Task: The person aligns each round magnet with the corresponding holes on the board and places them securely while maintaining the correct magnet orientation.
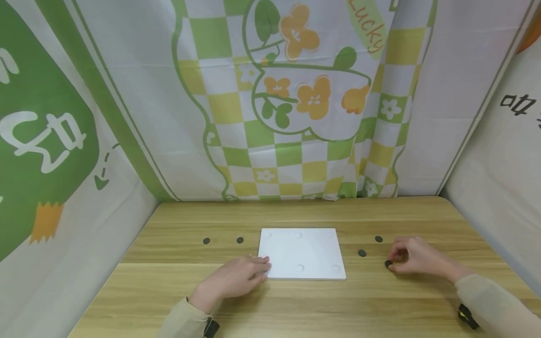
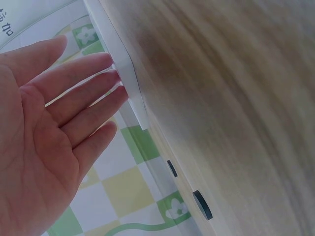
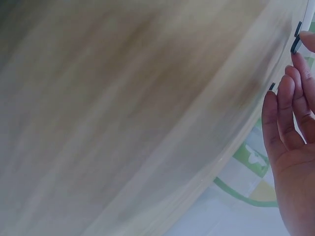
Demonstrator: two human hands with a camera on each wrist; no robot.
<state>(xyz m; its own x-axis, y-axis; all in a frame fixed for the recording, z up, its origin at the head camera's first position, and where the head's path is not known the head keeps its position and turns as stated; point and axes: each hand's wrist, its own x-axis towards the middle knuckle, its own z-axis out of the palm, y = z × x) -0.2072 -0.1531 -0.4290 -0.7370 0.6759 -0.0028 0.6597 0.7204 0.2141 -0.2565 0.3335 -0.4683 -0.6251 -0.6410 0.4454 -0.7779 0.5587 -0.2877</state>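
Your right hand [image 1: 416, 257] pinches disc [image 1: 388, 265], right of board [image 1: 302, 251]; your left hand [image 1: 234, 278], straight-fingered, touches board's left edge. Slack pinch could drop disc; left-hand shove could skid board.

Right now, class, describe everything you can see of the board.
The board is white, thin and rectangular, perhaps smooth plastic; five round marks show on top. It lies flat on the table, long sides running left to right. The left hand touches its left side, hiding the near-left corner.
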